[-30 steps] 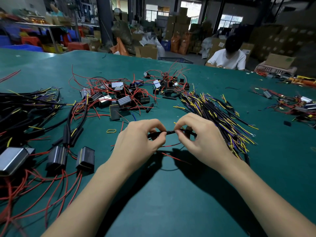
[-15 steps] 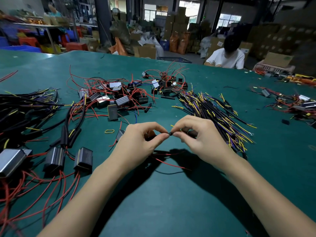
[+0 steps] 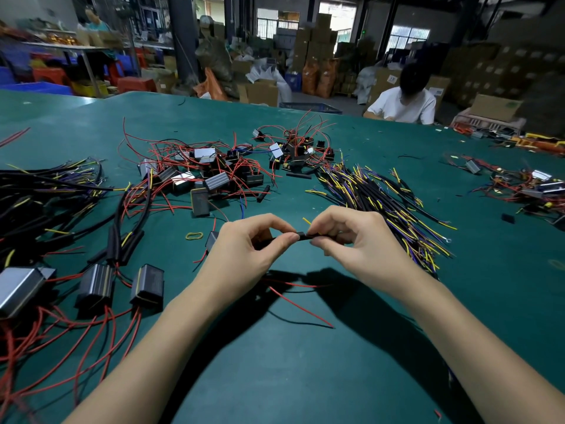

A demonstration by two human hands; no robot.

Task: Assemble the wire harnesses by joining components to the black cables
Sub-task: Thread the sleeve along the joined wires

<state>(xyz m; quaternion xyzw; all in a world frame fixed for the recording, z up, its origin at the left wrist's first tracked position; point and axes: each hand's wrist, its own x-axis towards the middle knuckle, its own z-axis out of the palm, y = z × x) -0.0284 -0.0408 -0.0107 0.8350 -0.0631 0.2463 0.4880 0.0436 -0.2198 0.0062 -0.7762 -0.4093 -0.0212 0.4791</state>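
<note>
Green felt table (image 3: 305, 377) (warehouse boxes (image 3: 312, 41) behind); fingers of both hands pinch one black cable (image 3: 302, 236).

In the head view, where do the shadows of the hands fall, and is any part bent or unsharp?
Head view: the shadows fall on the green table toward the viewer, under the left hand and right hand; the table's far edge bows from the wide lens; the background boxes look soft.

left hand (image 3: 244, 252), right hand (image 3: 354, 243), pinching black cable (image 3: 302, 236)

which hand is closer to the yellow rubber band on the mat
Left. The left hand sits just right of the yellow rubber band; the right hand is farther right, beyond the left.
</note>
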